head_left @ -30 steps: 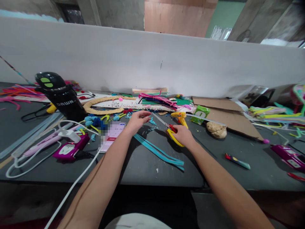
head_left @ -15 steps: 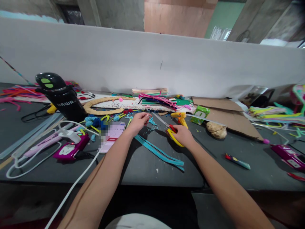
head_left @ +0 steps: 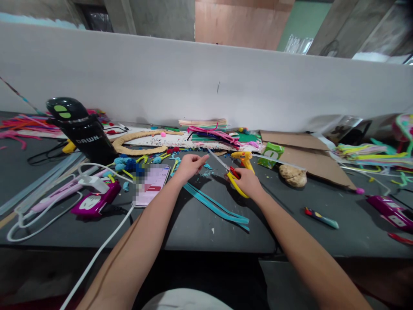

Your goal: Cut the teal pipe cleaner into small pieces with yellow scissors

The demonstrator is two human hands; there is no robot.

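My right hand (head_left: 248, 182) is wrapped round the yellow and red handles of a pair of scissors (head_left: 236, 184). Their blades point forward and to the left over the table. Just left of the blade tips, my left hand (head_left: 191, 167) has thumb and forefinger pressed together. Whatever may be between them is too small to make out. Small light blue clippings (head_left: 208, 173) lie scattered under the blades. Nearer to me, long light blue fuzzy strips (head_left: 216, 207) rest on the dark table, running from beside my left wrist toward the right.
A phone (head_left: 151, 187) lies left of my left forearm, near a black bottle (head_left: 90, 137) and a purple device (head_left: 97, 200) with white cables. Beyond my right hand are a yellow glue gun (head_left: 243, 159), a green packet (head_left: 271, 156), a rounded tan lump (head_left: 293, 176) and cardboard (head_left: 319, 165).
My left hand has shifted slightly to the right and its fingers have straightened toward the blade tips. My right hand and the scissors have hardly moved.
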